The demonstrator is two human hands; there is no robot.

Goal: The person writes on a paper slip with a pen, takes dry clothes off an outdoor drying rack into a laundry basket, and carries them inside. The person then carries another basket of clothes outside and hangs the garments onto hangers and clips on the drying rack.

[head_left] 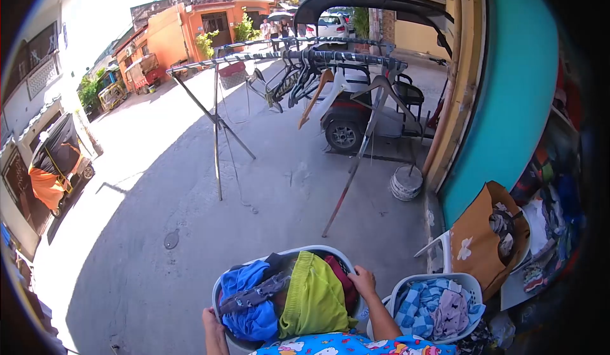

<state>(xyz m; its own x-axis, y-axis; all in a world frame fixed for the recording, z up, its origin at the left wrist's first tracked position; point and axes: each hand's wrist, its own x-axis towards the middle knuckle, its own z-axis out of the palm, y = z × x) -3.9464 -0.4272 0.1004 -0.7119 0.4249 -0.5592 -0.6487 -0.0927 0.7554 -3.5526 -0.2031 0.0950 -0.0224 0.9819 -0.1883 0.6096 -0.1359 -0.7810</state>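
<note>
Held at my waist is a light grey laundry basket [330, 251] heaped with clothes. My left hand [213, 324] is closed on its left rim, though most of those fingers are hidden. On the right rim, my right hand [363, 282] is closed too, thumb toward the inside. In the basket lie yellow-green shorts [308, 294], a bright blue garment [248, 323], a dark patterned cloth [257, 293] and a dark red piece [343, 282]. Ahead stands a metal drying rack [219, 126] with several hangers [305, 78] bunched on its bar.
A second basket [406, 285] of clothes sits close at my right, beside a brown bag [483, 234] on a white chair [438, 250]. A bucket [406, 183] stands by the teal wall [508, 113]. Behind the rack is a parked vehicle [346, 126]; people [274, 32] stand far up the street.
</note>
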